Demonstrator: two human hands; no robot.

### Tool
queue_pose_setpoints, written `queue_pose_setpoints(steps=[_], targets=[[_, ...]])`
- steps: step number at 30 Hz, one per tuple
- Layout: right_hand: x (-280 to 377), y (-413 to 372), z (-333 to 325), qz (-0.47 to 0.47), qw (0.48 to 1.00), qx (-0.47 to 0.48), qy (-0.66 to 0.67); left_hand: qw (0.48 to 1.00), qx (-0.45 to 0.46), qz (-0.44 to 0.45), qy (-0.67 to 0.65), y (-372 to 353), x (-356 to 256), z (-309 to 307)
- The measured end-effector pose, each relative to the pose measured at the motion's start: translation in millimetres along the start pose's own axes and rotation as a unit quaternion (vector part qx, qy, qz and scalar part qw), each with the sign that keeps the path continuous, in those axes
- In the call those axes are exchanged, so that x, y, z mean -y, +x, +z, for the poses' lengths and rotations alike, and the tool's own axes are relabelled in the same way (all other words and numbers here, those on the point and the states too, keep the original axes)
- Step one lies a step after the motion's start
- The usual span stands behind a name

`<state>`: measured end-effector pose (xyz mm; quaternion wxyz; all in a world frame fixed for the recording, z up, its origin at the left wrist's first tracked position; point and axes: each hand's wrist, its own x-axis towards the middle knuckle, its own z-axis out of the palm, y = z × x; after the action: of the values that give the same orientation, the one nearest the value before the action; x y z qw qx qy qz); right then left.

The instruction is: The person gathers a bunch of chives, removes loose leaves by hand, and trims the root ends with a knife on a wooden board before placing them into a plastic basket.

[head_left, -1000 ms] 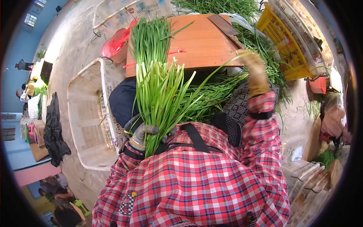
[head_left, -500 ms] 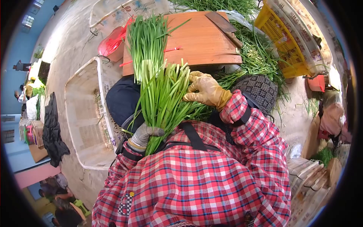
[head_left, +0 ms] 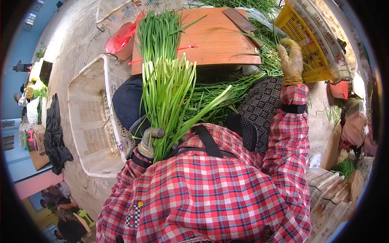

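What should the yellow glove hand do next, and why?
Probably pinch a few loose green stalks just beneath it: the right hand hovers open over that pile beside the yellow crate, while the left hand grips a bunch.

Smooth wooden board (head_left: 219,40), glossy yellow plastic crate (head_left: 302,36), checked cloth shirt (head_left: 210,190).

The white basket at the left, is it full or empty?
Nearly empty: the white basket shows bare mesh floor and walls.
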<state>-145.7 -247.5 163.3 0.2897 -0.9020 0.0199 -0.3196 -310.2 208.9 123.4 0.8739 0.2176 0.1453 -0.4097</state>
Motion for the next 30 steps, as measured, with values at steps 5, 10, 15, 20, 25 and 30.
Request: queue_pose_setpoints(steps=[5, 10, 15, 20, 25, 30], targets=[[86.7, -27.4, 5.5, -0.012, 0.939, 0.220, 0.265, 1.000, 0.000, -0.016, 0.001, 3.0, -3.4, 14.4], [142.9, -72.4, 61.4, 0.008, 0.842, 0.467, 0.268, 0.997, -0.059, 0.039, 0.039, 4.9, 4.0, 25.9], [128.6, -85.8, 79.9, 0.192, 0.715, 0.466, 0.485, 0.993, -0.079, 0.057, 0.072, 1.8, 5.0, 20.3], [92.8, -50.3, 50.8, 0.255, 0.807, 0.248, 0.472, 0.997, -0.015, 0.018, 0.076, 2.2, 2.2, 8.5], [-50.3, 9.5, 30.9, 0.109, 0.979, -0.118, 0.125, 0.995, -0.062, 0.041, 0.059, 0.9, 2.7, 19.6], [75.3, -25.1, 21.8, 0.154, 0.932, 0.100, 0.311, 0.996, -0.054, 0.029, 0.070, 1.4, 1.8, 11.9]])
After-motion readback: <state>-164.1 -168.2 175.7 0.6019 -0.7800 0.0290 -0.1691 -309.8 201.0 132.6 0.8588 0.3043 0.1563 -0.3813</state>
